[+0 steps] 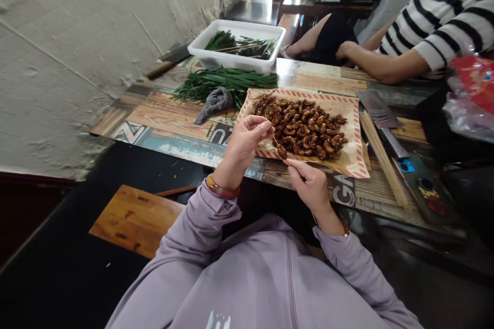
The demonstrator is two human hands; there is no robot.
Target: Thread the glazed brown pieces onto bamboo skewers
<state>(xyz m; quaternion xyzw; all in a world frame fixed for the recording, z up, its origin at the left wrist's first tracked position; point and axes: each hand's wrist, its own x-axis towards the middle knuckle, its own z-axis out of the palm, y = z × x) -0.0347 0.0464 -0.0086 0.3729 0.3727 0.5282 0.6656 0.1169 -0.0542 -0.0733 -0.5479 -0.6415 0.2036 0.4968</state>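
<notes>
My left hand (252,136) is closed in a pinch at the upper end of a thin bamboo skewer (275,138), just over the near left part of the paper. My right hand (307,182) grips the skewer lower down, at the table's front edge, and its stick shows again below my palm. Between my hands a dark brown, glossy food piece (282,152) sits on the skewer. Many similar curled, sauced pieces (304,126) lie heaped on a sheet of paper with a red-striped border (357,136). What the pieces are I cannot tell.
Loose skewers (382,159) and a cleaver (380,108) lie right of the paper. Green chives (227,82), a grey cloth (216,103) and a white plastic tub (235,61) are behind on the left. A person in a striped top (436,25) sits across. A wooden stool (135,221) stands lower left.
</notes>
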